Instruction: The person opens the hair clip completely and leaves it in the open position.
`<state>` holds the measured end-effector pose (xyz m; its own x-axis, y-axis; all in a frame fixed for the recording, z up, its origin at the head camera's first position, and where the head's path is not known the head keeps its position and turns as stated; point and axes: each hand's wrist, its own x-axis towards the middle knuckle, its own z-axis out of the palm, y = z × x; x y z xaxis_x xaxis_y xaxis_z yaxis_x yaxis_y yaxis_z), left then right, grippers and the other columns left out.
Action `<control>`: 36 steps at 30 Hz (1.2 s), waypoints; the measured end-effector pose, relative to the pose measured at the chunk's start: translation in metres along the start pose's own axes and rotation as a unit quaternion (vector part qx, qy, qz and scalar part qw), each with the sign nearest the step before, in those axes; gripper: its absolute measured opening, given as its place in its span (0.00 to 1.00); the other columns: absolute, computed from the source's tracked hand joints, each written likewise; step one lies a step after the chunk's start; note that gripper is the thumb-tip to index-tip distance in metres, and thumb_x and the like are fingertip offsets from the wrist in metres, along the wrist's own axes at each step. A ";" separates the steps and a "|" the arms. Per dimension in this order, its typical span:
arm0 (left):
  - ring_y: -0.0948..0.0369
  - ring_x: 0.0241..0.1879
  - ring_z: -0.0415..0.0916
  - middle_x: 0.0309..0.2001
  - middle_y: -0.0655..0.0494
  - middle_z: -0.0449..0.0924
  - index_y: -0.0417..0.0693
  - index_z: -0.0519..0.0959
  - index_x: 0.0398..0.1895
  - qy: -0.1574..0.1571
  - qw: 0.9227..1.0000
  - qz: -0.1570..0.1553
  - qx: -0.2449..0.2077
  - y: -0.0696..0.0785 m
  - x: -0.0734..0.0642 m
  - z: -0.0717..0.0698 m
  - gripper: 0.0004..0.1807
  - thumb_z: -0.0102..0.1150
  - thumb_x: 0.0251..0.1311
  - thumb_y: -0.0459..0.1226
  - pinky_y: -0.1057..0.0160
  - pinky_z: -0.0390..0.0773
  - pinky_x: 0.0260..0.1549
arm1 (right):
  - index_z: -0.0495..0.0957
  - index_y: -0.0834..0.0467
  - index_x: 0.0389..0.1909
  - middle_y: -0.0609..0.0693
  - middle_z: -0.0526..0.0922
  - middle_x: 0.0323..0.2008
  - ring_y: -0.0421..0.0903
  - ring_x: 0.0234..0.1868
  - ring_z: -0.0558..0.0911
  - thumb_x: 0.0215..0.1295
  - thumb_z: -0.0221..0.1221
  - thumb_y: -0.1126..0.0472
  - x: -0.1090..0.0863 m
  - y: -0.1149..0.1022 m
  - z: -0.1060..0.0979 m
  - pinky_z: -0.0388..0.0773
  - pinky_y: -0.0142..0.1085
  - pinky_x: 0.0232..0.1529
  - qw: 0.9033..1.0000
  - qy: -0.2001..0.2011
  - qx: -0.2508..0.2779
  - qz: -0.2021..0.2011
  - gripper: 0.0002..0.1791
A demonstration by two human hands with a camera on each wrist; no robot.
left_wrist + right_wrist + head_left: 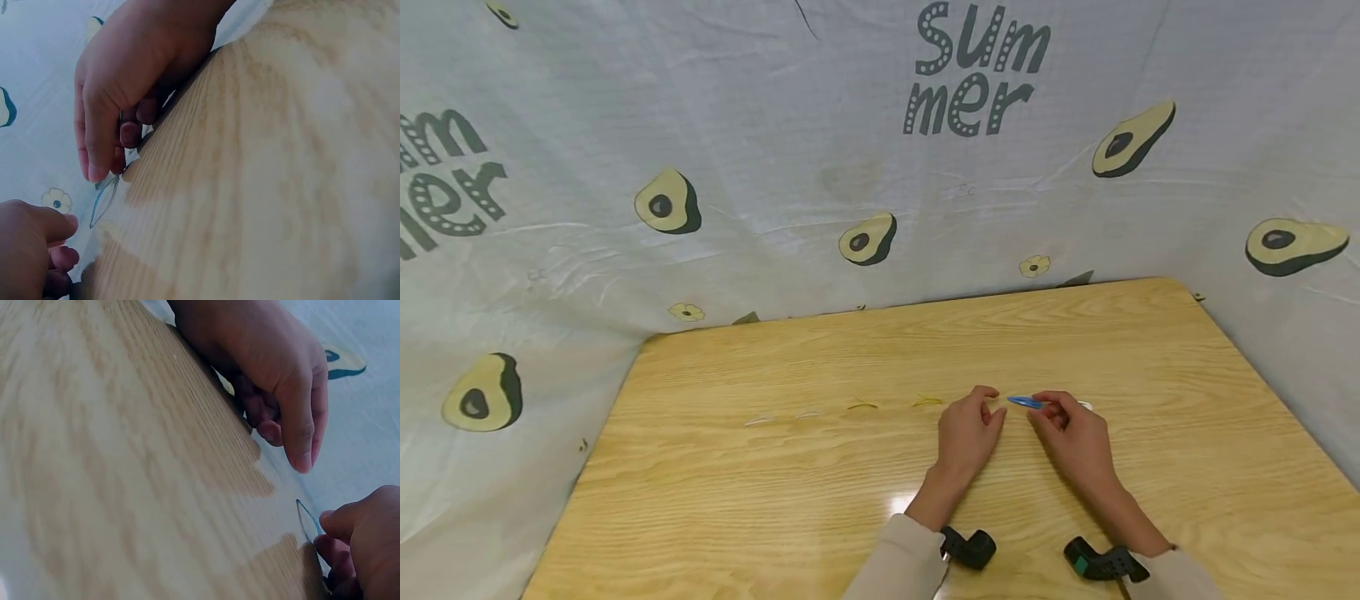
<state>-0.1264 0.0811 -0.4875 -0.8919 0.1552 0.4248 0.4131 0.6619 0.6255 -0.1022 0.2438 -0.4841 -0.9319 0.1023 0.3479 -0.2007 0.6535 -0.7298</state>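
Observation:
My right hand (pixel 1078 437) pinches one end of a thin blue loop (pixel 1022 401) that looks like a rubber band, between thumb and fingertips close over the table. The loop's free end points left, toward my left hand (pixel 967 429). That hand holds nothing; its thumb and forefinger are apart, facing the loop's tip across a small gap. In the left wrist view the loop (pixel 103 200) shows as a narrow outline below the right hand's fingertips. In the right wrist view the loop (pixel 307 519) reaches from the right thumb.
Left of my hands, a row of thin bands lies on the wooden table (pixel 737 500): two yellow bands (pixel 862 405) and two whitish bands (pixel 760 421). A white thing (pixel 1086 405) shows partly behind my right hand. A printed cloth (pixel 760 167) hangs behind the table.

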 end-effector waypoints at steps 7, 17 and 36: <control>0.72 0.16 0.66 0.17 0.67 0.71 0.51 0.83 0.43 -0.036 0.997 -0.003 0.063 -0.001 0.002 -0.001 0.11 0.67 0.56 0.41 0.73 0.64 0.17 | 0.82 0.62 0.42 0.46 0.78 0.22 0.37 0.18 0.69 0.60 0.65 0.63 0.004 0.001 0.003 0.65 0.29 0.19 1.000 -0.006 -0.013 0.002 0.11; 0.68 0.22 0.72 0.22 0.64 0.77 0.55 0.83 0.50 -0.056 0.991 0.010 0.121 0.003 0.000 0.003 0.15 0.64 0.59 0.42 0.69 0.72 0.23 | 0.84 0.63 0.39 0.46 0.79 0.20 0.35 0.16 0.68 0.60 0.65 0.64 0.006 -0.001 0.006 0.64 0.31 0.17 0.999 0.012 -0.029 0.006 0.08; 0.68 0.26 0.76 0.30 0.63 0.82 0.54 0.83 0.49 -0.047 0.990 0.020 0.134 0.008 -0.002 0.005 0.14 0.64 0.59 0.42 0.73 0.70 0.23 | 0.81 0.59 0.32 0.44 0.73 0.18 0.37 0.15 0.65 0.59 0.66 0.62 0.007 0.001 0.003 0.61 0.32 0.16 0.999 -0.014 -0.049 0.013 0.04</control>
<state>-0.1228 0.0895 -0.4867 -0.8943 0.2452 0.3744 0.3964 0.8222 0.4084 -0.1098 0.2422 -0.4841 -0.9451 0.1001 0.3110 -0.1464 0.7211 -0.6771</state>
